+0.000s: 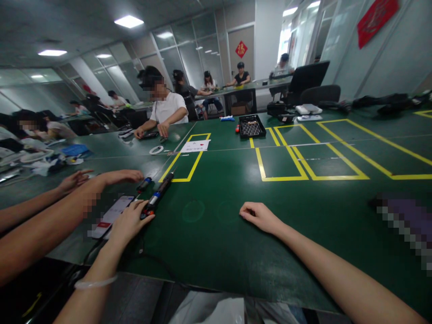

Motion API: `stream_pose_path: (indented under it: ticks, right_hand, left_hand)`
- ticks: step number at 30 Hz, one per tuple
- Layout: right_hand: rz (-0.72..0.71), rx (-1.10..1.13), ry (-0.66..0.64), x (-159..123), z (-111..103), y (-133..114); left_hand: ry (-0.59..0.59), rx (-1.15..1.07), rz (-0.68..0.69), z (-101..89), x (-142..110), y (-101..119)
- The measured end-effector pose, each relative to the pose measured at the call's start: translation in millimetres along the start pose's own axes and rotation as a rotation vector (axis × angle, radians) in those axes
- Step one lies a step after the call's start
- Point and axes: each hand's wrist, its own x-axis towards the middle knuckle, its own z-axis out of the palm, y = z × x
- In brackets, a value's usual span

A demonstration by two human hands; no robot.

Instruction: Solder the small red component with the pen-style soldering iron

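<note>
My left hand (130, 222) lies on the green table with its fingers closed round the rear end of a slim black screwdriver-like tool (158, 195). The tool has a blue and silver band, orange-red parts by my fingers and a thin tip pointing away from me. A shorter, similar blue and black tool (144, 184) lies just beyond, near a co-worker's hand (124, 176). Left of my wrist is a phone (113, 217) with a lit screen, partly covered by my hand. My right hand (258, 216) rests on the table, fingers curled in, with nothing visible in them.
Yellow tape outlines (283, 179) mark the green table (216, 247). Farther back are a white paper sheet (195, 146), a white tape roll (156, 150) and a black tray (261, 130) with small parts. A co-worker's arms reach in from the left; another person (170, 108) sits opposite.
</note>
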Motion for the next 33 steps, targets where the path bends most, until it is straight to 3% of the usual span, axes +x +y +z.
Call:
stream_pose_path:
  ticks: [8,10,12,14,17,20,23,28,33]
  right_hand:
    - [-0.005,-0.007,0.003,0,1,3]
    - [-0.002,-0.007,0.004,0,1,2]
    - [-0.002,-0.004,0.005,0,1,2]
    - [-0.007,0.006,0.006,0,1,2]
    - [-0.012,0.03,0.009,0,0,3]
    - [-0.013,0.089,0.014,-1,-1,4]
    - [-0.007,0.212,0.062,-1,0,5]
    - [-0.036,0.204,0.094,0,1,5]
    - [0.051,0.287,0.138,3,1,9]
  left_hand:
    - [0.091,0.094,-0.023,-14.5,-15,32]
    - [0.158,0.021,-0.105,-21.6,-15,46]
    - [0.188,-0.216,-0.133,-28.2,-12,67]
    - [0.138,-0.591,-0.07,-33.7,-8,97]
    - [-0.084,-1.044,0.138,-40.2,-1,154]
    - [-0.288,-1.139,0.324,-43.7,3,211]
    - [-0.393,-1.163,0.414,-40.8,4,254]
    - [-0.495,-1.205,0.488,-25.5,6,281]
    - [-0.375,-1.152,0.484,-25.0,0,281]
